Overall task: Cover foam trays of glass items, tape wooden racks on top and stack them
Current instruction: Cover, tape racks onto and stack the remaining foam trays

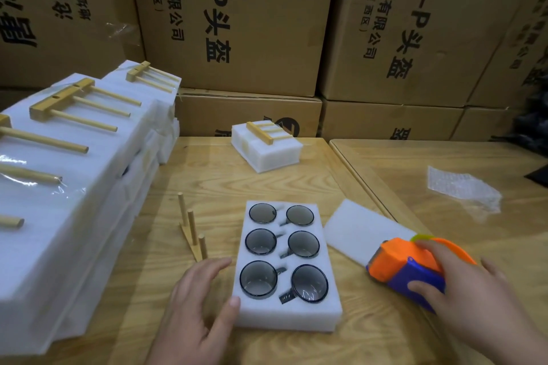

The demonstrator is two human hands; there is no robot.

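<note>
Foam tray (289, 312) with six glass cups (259, 278) sits uncovered at the table's (207, 181) near edge. Left hand (198, 302), fingers relaxed, touches its left side. Right hand (474, 284) grips an orange-and-blue tape dispenser (397, 267). Boxes (237, 24) behind read "有限公司" and "头盔".

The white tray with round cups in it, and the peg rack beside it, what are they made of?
White rectangular tray: looks like soft matte foam, with cut-out holes. Six dark round cups: likely smoky glass, shiny and see-through. Pale peg rack: bare wood, grain visible.
</note>
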